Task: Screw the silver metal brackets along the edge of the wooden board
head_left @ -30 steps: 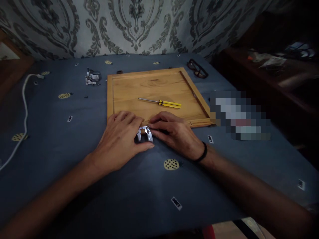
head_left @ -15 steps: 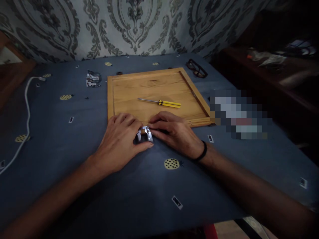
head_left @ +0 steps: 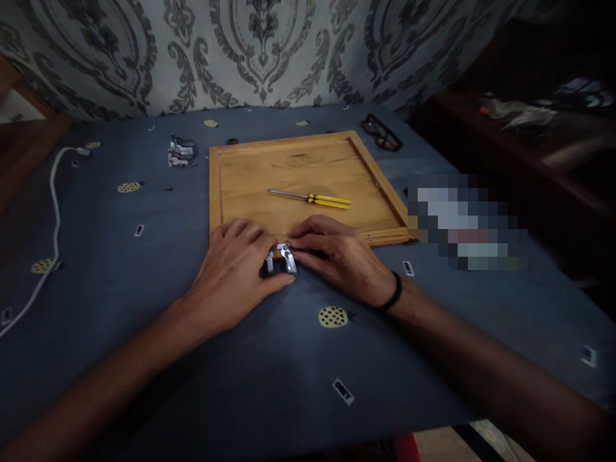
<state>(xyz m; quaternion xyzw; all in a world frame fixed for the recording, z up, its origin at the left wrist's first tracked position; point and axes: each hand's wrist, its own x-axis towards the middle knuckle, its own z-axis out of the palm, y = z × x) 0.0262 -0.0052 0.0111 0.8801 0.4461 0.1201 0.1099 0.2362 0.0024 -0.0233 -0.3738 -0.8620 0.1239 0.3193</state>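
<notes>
A shiny metal cabinet hinge (head_left: 283, 256) sits at the near edge of a framed wooden panel (head_left: 269, 140). My left hand (head_left: 235, 273) grips it from the left, fingers over the panel's frame and thumb stretched below the hinge. From the other side my right hand (head_left: 337, 256) pinches at the hinge's right end. Its fingertips hide whatever small piece may be between them. On the panel, beyond both hands, lies a screwdriver (head_left: 327, 201) with a yellow handle, its shaft toward the left.
Several more metal hinges (head_left: 181, 153) lie left of the panel, near a small dark screw-like piece (head_left: 169, 188). Dark-framed glasses (head_left: 382, 133) rest behind the panel's right corner. A white cable (head_left: 54, 186) runs along the left. A pixelated object (head_left: 466, 221) lies at the right.
Both hands stay at the hinge with almost the same grip. The whole view has shifted very slightly; nothing else has visibly moved.
</notes>
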